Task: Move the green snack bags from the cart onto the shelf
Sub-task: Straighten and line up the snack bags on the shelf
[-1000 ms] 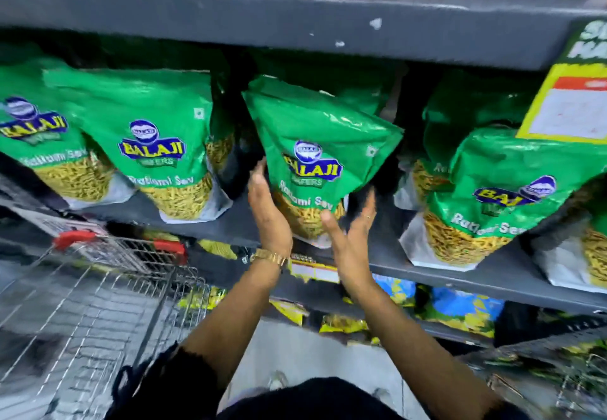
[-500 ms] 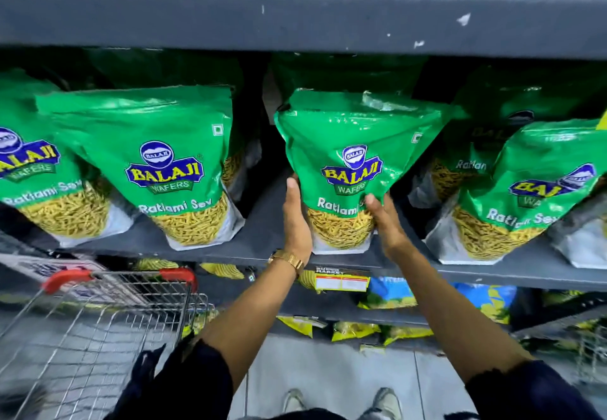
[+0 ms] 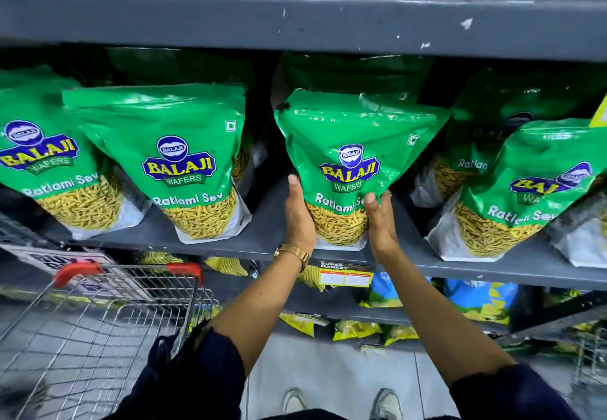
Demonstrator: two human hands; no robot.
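Head view gives me both hands pressed against one green snack bag (image 3: 353, 156) that stands on the grey shelf (image 3: 262, 239), its white base at the front lip. My left hand (image 3: 298, 219) lies flat along the bag's left edge, fingers together and pointing up, palm on the foil; a gold watch (image 3: 292, 253) sits on that wrist. My right hand (image 3: 381, 222) cups the lower right side, thumb over the printed front and the other fingers behind the bag, so the bag is clamped between the two palms. It leans a little to the right. More green bags stand on the same shelf: one just to the left (image 3: 184, 163), another at the far left edge (image 3: 49, 163), and several to the right (image 3: 525, 189). The wire cart (image 3: 108, 321) with red handle grips is at lower left, below the shelf. A price label (image 3: 346, 278) hangs under the held bag.
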